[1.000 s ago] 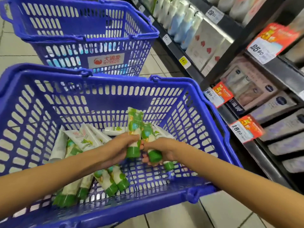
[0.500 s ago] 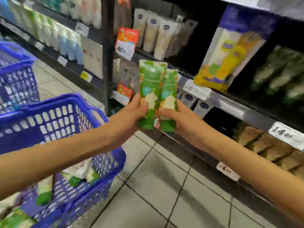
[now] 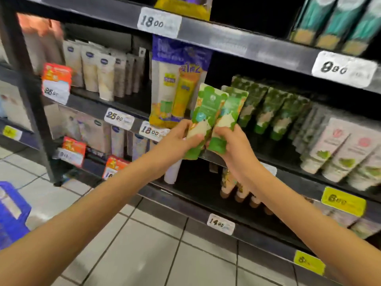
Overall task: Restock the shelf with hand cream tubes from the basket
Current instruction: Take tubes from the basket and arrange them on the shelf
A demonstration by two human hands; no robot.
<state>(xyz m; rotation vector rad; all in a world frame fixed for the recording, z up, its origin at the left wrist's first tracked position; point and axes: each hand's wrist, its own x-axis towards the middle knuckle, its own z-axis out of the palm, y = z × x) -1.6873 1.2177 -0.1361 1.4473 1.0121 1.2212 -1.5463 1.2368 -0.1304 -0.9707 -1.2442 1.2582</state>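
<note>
A person faces a store shelf (image 3: 296, 171). The left hand (image 3: 175, 140) grips one green hand cream tube (image 3: 205, 112); the right hand (image 3: 234, 147) grips a second tube (image 3: 232, 114). The two stand upright and touch, near matching shelved tubes (image 3: 268, 112). A blue basket (image 3: 12, 213) sits at lower left.

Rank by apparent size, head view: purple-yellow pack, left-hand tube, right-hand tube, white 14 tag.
1. purple-yellow pack
2. left-hand tube, right-hand tube: alike, unranked
3. white 14 tag
Tubes are nearer the camera, so true sizes unsure.

Dark metal shelf (image 3: 292, 172), mid frame: row of green tubes (image 3: 268, 112) standing caps down, pale tubes (image 3: 338, 153) to their rt. Tiled floor (image 3: 144, 254) btm; blue basket (image 3: 12, 213) lower left edge.
</note>
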